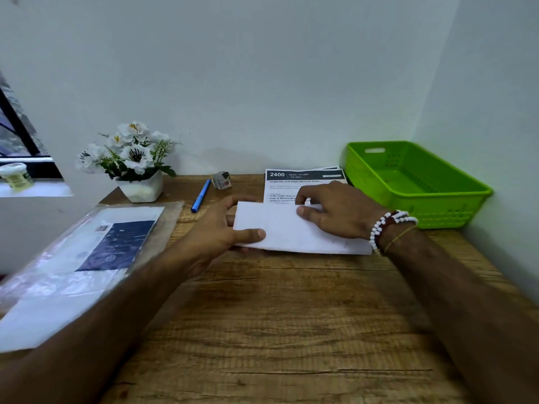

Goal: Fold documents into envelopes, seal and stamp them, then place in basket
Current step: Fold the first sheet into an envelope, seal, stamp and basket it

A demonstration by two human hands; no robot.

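A white envelope (291, 231) lies across the middle of the wooden desk (280, 330). My left hand (221, 231) grips its left end, thumb on top and fingers beneath. My right hand (335, 211) pinches a white folded paper at the envelope's upper edge, near the opening. Behind them lies a stack of printed documents (291, 182) with a black header. A green plastic basket (414, 182) stands at the back right with nothing visible inside. A small stamp (222, 180) sits at the back centre.
A blue pen (201, 195) lies beside the stamp. A white pot of white flowers (137, 164) stands at the back left. A clear plastic pack of white envelopes (87, 258) covers the desk's left side. Walls close in behind and to the right.
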